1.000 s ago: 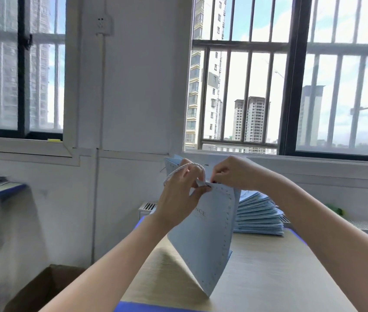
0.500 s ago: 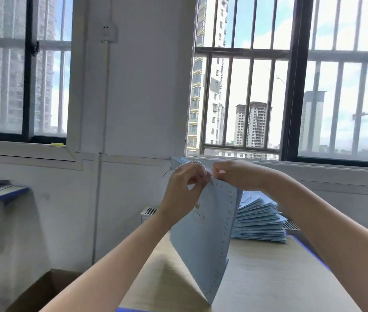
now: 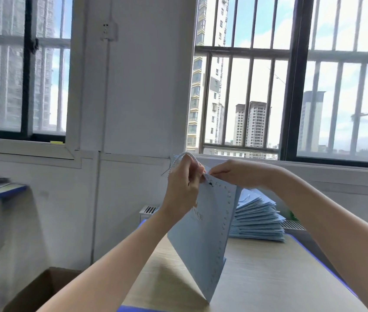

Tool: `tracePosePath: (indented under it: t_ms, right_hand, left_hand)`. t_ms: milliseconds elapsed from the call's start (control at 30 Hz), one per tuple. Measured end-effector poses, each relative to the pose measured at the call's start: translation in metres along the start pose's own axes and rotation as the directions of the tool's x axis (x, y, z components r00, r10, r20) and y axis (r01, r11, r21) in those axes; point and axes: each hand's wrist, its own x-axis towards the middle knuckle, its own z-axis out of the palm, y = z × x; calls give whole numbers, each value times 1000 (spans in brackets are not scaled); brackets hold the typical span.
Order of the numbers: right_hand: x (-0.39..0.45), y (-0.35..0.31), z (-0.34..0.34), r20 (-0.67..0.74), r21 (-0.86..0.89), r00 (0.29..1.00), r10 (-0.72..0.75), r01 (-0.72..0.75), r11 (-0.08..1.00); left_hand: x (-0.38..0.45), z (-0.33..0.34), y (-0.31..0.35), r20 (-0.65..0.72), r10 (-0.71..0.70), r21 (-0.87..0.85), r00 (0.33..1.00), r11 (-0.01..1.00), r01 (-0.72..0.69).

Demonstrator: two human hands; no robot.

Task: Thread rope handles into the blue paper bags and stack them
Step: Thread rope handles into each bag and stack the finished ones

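We see a wooden table (image 3: 268, 278) under our arms. Past our right hand (image 3: 234, 173), farther along the table, lies a stack of blue bags (image 3: 259, 219), fanned out flat. Down low, beside our left arm, sits an open cardboard box (image 3: 43, 289).

Between our two hands we hold one blue paper bag (image 3: 203, 239). It is tilted, with one bottom corner near the table and its top edge up at our fingers.

Our left hand (image 3: 184, 185) is curled around the white rope handle (image 3: 184, 157), which loops over the top of that hand. Our right hand pinches the top edge of the bag, just beside the left hand. A small dark hole (image 3: 210, 183) shows right under where the two hands meet.

We think we are in the threading step: one rope end is going in at that hole. Next, the rope end likely needs pulling through, then the other end needs its own hole. After that the bag can go on the stack.

Half a second ago the rope was hidden in our left hand. Now its loop stands up above the hand again, and the hole shows.
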Motion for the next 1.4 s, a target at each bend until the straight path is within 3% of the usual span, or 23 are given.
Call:
tracePosePath:
  t_ms: [200, 333, 500, 567, 667, 733, 800, 933, 1033, 1167, 1233, 1400]
  right_hand:
    - [6, 2, 4, -76, 136, 991, 108, -97, 986]
    - [5, -1, 6, -130, 26, 982, 137, -135, 991]
    - [8, 2, 17, -146, 278, 973, 176, -131, 952]
    - [10, 6, 21, -143, 439, 965, 221, -139, 888]
    - [10, 17, 20, -111, 646, 961, 252, -122, 754]
    - [8, 28, 20, -40, 761, 957, 288, -157, 629]
    - [3, 37, 23, 14, 817, 944, 329, -201, 541]
    - [-1, 46, 25, -26, 815, 921, 388, -206, 542]
    - [-3, 62, 26, -86, 805, 920, 383, -162, 570]
    - [-7, 86, 44, -248, 390, 884, 396, -283, 876]
    - [-7, 92, 53, -295, 315, 853, 431, -339, 886]
    - [-5, 98, 61, -265, 449, 814, 516, -369, 814]
  left_hand:
    - [2, -2, 0, 25, -71, -25, 997, 997, 71]
    - [4, -4, -1, 27, -176, -78, 984, 981, 177]
    - [5, -5, -3, 48, -396, -275, 917, 877, 394]
    - [9, -4, -2, 44, -544, -387, 838, 764, 516]
    - [21, -10, -9, 127, -780, -680, 613, 381, 626]
    - [27, -21, -24, 194, -833, -725, 518, 234, 647]
    - [27, -31, -33, 280, -831, -618, 482, 228, 753]
    - [27, -47, -39, 402, -812, -379, 423, 273, 884]
    - [29, -58, -55, 323, -850, -346, 417, 304, 887]
    - [24, -69, -77, 186, -881, -336, 435, 359, 871]
    - [18, -66, -80, 152, -882, -255, 445, 400, 880]
    - [9, -57, -91, 88, -890, -162, 447, 430, 888]
